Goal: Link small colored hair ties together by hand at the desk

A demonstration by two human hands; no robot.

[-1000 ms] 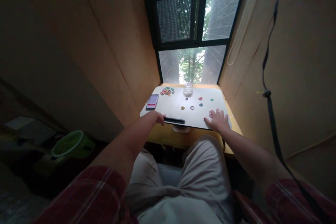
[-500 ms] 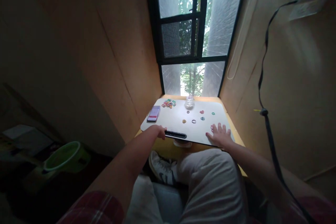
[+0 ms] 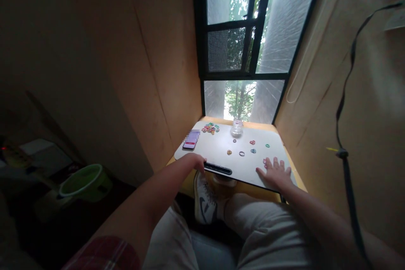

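My left hand (image 3: 198,162) is closed round the near edge of a small white table (image 3: 218,145), beside a black slot (image 3: 218,168); part of its fingers is hidden. Flat on the table's right front lies my right hand (image 3: 276,174), fingers spread, with a pink ring-shaped band (image 3: 265,161) just beyond its fingertips. Several small coloured bands are set apart across the middle, among them a yellow one (image 3: 229,152), a dark one (image 3: 241,154), a blue one (image 3: 253,151), a red one (image 3: 252,142) and a green one (image 3: 267,146). A mixed pile of bands (image 3: 210,128) sits at the back left.
A clear plastic jar (image 3: 236,128) stands at the table's back edge, under a window (image 3: 243,76). On the left side lies a phone (image 3: 190,140). A dark cord (image 3: 341,109) hangs at the right. A green basin (image 3: 84,183) is low on the left. My shoe (image 3: 205,200) is below the table.
The camera view has turned, so the table and window appear farther right and the table slightly tilted. Both hands keep their places on the table, and the bands have not visibly moved.
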